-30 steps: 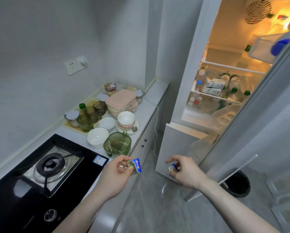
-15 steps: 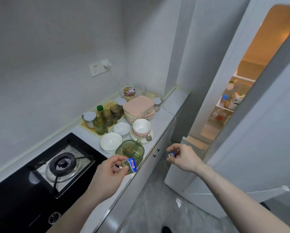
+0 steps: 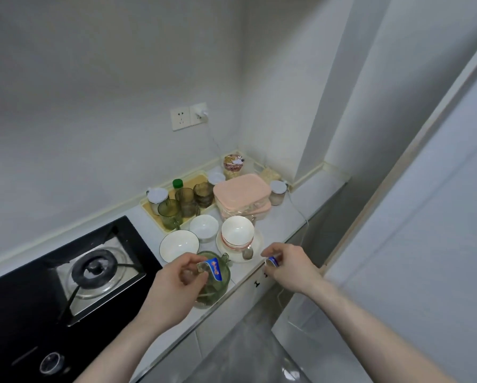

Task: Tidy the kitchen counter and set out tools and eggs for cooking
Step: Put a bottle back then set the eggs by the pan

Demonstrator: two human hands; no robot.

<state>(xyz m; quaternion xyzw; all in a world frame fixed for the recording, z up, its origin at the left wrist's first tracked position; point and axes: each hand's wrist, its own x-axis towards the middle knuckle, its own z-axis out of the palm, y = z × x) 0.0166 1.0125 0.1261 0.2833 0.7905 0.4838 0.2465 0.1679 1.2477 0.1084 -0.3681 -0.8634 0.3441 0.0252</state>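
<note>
My left hand [image 3: 173, 286] pinches a small packet with a blue label [image 3: 214, 268] over a green glass bowl [image 3: 216, 286] at the counter's front edge. My right hand [image 3: 290, 268] grips a second small blue-labelled packet [image 3: 272, 261] just right of a white plate [image 3: 255, 246] that carries stacked white bowls [image 3: 237, 233] and a metal spoon [image 3: 248, 253]. Two more white bowls, a wide one [image 3: 179, 246] and a small one [image 3: 204, 226], stand behind the green bowl. No eggs are visible.
A black gas hob [image 3: 93, 269] fills the counter's left part. A yellow tray [image 3: 198, 179] holds green and brown glasses and jars. Pink lidded boxes [image 3: 241, 193] sit near the corner. A white cable [image 3: 301, 211] runs over the counter edge. The white fridge door [image 3: 425, 244] stands at right.
The view has swung left from the open fridge, whose lit inside has passed out of view, to the counter. Both hands, still holding their packets, have moved over the counter's front edge.
</note>
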